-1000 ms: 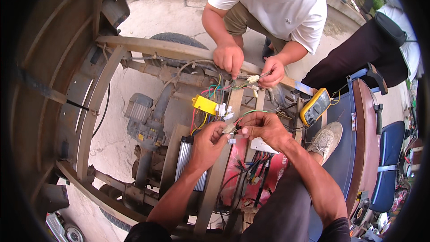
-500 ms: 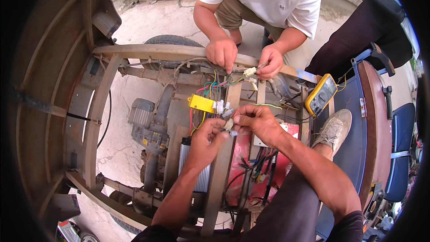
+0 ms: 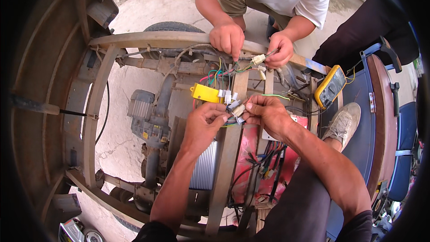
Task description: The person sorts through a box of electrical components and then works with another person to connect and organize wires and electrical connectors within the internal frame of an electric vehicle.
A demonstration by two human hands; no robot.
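Observation:
My right hand (image 3: 268,116) pinches a cream wire connector (image 3: 238,110) between thumb and fingers. My left hand (image 3: 208,123) is just left of it, fingers curled round thin wires that lead into the connector. Pale plugs hang by the connector, and a yellow module (image 3: 205,92) with coloured wires lies just above my left hand. Across the frame, a co-worker's hands (image 3: 280,51) finger a second cream connector (image 3: 259,59) and its wires. A yellow multimeter (image 3: 330,87) rests at the right. Below my hands are a ribbed silver box (image 3: 204,168) and red panels (image 3: 246,163).
A rusty metal frame (image 3: 92,139) surrounds a motor (image 3: 143,112) and tyre (image 3: 172,26). A raised body panel (image 3: 40,89) stands at the left. My shoe (image 3: 342,125) rests beside a dark seat (image 3: 398,127) at the right. Another person's dark-clothed leg (image 3: 345,27) is behind.
My hands have shifted slightly up and right with the connector, which now sits higher between my fingers. The co-worker leans over the same wires, hands nearly in place. The view has shifted a little.

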